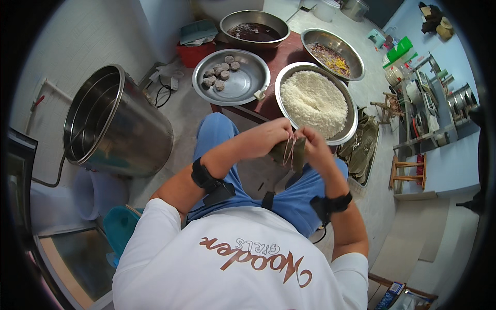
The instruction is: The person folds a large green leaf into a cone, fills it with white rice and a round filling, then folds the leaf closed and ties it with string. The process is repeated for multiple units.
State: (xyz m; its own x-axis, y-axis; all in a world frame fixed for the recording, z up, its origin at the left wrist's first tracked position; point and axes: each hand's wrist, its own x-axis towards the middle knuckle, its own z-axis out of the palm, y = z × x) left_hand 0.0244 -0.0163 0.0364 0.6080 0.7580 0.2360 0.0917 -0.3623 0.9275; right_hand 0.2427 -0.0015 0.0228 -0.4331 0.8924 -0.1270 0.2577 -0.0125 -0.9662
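Note:
A dark green leaf-wrapped parcel (297,155) hangs between my hands above my lap, with red-and-white string (287,151) around it. My left hand (273,135) pinches the string at the parcel's top. On the parcel's other side, my right hand (313,144) has its fingers at the string too, close to the left fingertips. Just beyond them is a steel basin of white rice (314,102). A steel basin (252,83) to its left holds several round greyish-brown pieces (219,85).
A low red table (275,58) carries the basins, including one with dark liquid (254,33) and one with a red-and-yellow mixture (331,60). Long leaves (358,149) lie in a tray at right. A tall steel barrel (128,128) stands left; shelving (430,100) is far right.

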